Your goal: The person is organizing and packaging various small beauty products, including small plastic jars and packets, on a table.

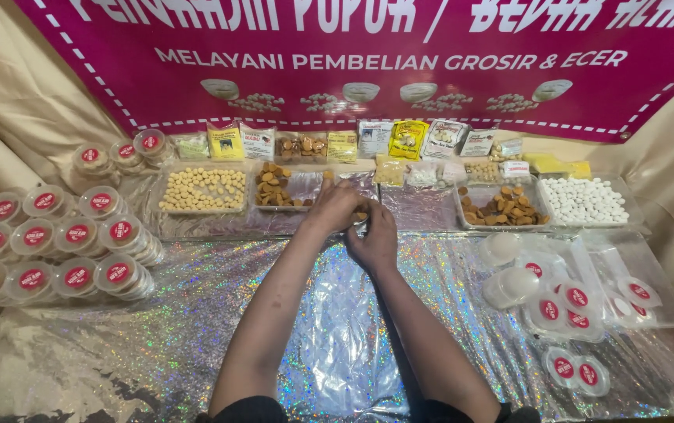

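1. Two hands meet at the middle of the bench [196, 313], which is covered in glittery foil.
2. We see the left hand [333, 207] reaching forward, its fingers [323, 188] curled together at the near edge of a clear tray [306, 188] of brown pieces [273, 188].
3. We see the right hand [374, 239] just beside and touching the left, its fingers [368, 215] bent inward. A small brown piece [361, 216] shows between the two hands; we cannot tell which hand grips it.
4. Left of that tray sits a tray of pale yellow balls [204, 188].
5. To the right sit a second tray of brown pieces [503, 206] and, beside it, a tray of white balls [583, 201].
6. Between the middle trays lies an empty-looking clear tray [415, 205].
7. Behind the trays stands a row of small packets [407, 139] in yellow, white and green.
8. At far left we count many stacked round tubs [79, 235] with red-labelled lids, in several rows.
9. At right lie loose lids [576, 301] with red labels and two clear empty tubs [509, 286], near a clear plastic bag [627, 258].
10. A pink banner [368, 55] hangs behind, against beige cloth [16, 94].
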